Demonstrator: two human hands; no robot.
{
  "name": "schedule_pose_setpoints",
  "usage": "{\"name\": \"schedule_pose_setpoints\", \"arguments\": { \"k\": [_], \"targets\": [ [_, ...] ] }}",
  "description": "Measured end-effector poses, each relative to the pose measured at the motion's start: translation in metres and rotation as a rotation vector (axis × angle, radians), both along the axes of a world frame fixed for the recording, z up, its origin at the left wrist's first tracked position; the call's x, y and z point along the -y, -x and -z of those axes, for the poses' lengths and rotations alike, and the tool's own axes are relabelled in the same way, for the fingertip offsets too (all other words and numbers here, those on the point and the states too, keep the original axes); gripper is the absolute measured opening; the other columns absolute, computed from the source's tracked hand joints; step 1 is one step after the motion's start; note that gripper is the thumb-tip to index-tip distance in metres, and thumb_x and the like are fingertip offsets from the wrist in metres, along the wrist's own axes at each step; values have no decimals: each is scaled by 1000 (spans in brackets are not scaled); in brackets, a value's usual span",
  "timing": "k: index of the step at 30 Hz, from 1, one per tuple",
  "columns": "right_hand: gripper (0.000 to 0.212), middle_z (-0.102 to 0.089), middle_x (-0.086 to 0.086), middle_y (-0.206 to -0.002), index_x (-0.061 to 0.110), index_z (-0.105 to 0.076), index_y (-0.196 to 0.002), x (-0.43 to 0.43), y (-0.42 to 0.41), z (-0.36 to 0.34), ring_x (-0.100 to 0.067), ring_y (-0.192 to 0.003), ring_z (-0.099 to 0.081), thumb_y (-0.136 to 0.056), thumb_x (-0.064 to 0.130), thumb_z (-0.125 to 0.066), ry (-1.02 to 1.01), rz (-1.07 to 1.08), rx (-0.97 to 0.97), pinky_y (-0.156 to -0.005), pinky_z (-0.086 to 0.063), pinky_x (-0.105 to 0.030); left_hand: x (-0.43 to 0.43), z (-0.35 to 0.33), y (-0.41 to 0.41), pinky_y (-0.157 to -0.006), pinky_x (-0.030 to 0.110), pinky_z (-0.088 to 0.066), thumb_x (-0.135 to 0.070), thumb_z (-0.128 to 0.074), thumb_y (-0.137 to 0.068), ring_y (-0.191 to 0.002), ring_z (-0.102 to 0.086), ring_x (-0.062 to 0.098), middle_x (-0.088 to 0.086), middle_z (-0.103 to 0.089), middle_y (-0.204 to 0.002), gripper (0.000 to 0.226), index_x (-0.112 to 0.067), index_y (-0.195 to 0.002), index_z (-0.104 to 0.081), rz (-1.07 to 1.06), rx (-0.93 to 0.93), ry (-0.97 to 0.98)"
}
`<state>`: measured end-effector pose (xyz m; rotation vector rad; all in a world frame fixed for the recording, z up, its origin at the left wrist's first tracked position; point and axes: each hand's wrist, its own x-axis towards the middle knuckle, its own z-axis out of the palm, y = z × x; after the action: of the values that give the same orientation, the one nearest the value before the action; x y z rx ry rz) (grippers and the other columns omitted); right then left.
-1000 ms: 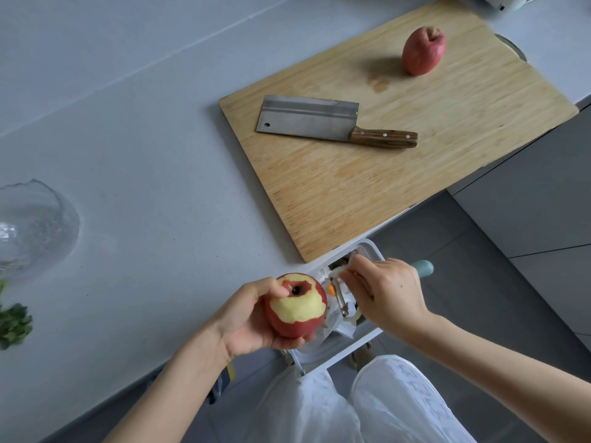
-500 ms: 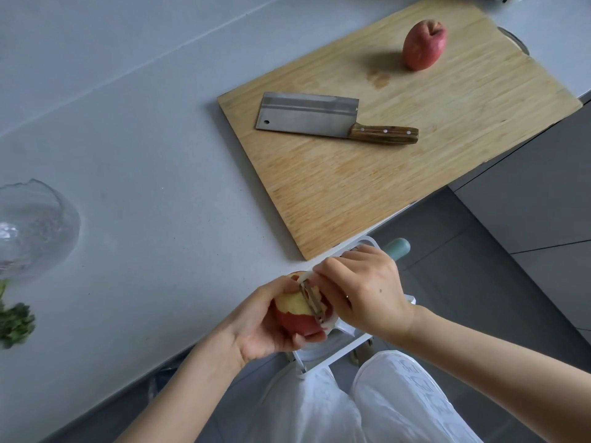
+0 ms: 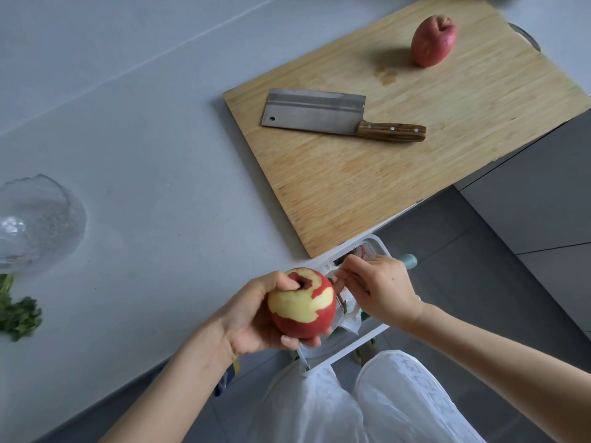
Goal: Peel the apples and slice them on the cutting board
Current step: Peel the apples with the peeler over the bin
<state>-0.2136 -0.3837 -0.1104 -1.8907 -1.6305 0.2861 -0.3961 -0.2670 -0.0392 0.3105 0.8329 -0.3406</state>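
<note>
Apple up in the left hand, fingers curled round it from below and a fingertip at the stem hollow. Its upper part is bare and pale, with red skin on the lower band and a patch round the stem. Right hand is clenched on the peeler, teal handle end poking out past the knuckles, blade just beside the apple's right flank; whether it touches, I cannot tell. Both hands hang over a white bin below the counter edge, with scraps inside.

Over on the cutting board: 1 whole red apple unpeeled at the far end, and a cleaver lying flat mid-board, wooden handle pointing right. Left on the grey countertop, a glass bowl, with leafy greens just beside it.
</note>
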Motion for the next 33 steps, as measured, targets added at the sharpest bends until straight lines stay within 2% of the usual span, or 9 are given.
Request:
{"name": "schedule_pose_setpoints", "arguments": {
  "k": [5, 10, 13, 18, 22, 26, 29, 31, 33],
  "targets": [
    [31, -47, 2, -47, 10, -59, -68, -9, 6, -32, -17, -41, -41, -91, 29, -49, -68, 6, -94, -43, -34, -25, 0, 1, 1, -39, 21, -36, -18, -66, -67, -67, -62, 40, 29, -64, -96, 35, -6, -100, -63, 64, -121, -214],
    [29, -46, 2, -48, 8, -59, -69, -21, 20, -54, -21, -43, -42, -91, 23, -48, -108, -162, -14, -46, -33, -27, 5, -1, -3, -41, 21, -29, -30, -58, -66, -65, -63, 37, 21, -69, -91, 25, -14, -80, -72, 151, -111, -319],
    [29, -48, 2, -49, 7, -59, -69, -19, 18, -50, -21, -44, -42, -91, 23, -48, -102, -170, -27, -46, -35, -27, 3, 1, -1, -41, 21, -30, -27, -62, -70, -65, -64, 36, 20, -68, -93, 24, -13, -88, -69, 181, -78, -318],
    [39, -45, 1, -47, 7, -56, -68, -13, 4, -28, -21, -42, -39, -96, 32, -45, -74, -169, -60, -46, -39, -30, 1, 2, 4, -41, 21, -38, -30, -68, -55, -67, -64, 38, 23, -66, -95, 56, -7, -106, -63, 219, -11, -248],
    [39, -42, 4, -44, 12, -55, -65, 2, -4, 1, -15, -39, -33, -94, 37, -47, 79, -111, 16, -45, -26, -21, -4, -7, 0, -44, 22, -42, -25, -61, -62, -68, -65, 37, 28, -65, -95, 46, -7, -104, -67, 171, 143, -111],
    [31, -50, 5, -56, 16, -53, -76, 3, 4, 12, -13, -49, -40, -97, 37, -44, 488, 47, 11, -49, -34, -27, -5, -1, -4, -47, 24, -44, -27, -70, -55, -74, -66, 39, 23, -67, -99, 54, -9, -106, -65, 177, 50, -267],
    [32, -51, 6, -67, 19, -56, -81, -6, 1, 0, -8, -56, -47, -100, 38, -38, 888, 121, -365, -55, -39, -21, -3, 5, -3, -46, 24, -47, -23, -74, -50, -77, -66, 39, 21, -69, -95, 49, -12, -97, -71, 129, -30, -305],
    [31, -52, 3, -70, 13, -61, -89, -5, 0, -14, -7, -56, -46, -100, 34, -41, 876, 205, -763, -53, -42, -16, -2, 9, -2, -47, 23, -46, -23, -75, -45, -78, -66, 34, 16, -70, -91, 48, -13, -92, -73, 92, -95, -327],
    [27, -53, 3, -69, 11, -60, -90, -2, 2, -27, -7, -56, -45, -98, 31, -45, 710, 207, -909, -53, -41, -15, 1, 12, -3, -46, 22, -40, -24, -75, -42, -76, -63, 28, 13, -69, -88, 55, -12, -95, -69, 76, -146, -347]
  ]
}}
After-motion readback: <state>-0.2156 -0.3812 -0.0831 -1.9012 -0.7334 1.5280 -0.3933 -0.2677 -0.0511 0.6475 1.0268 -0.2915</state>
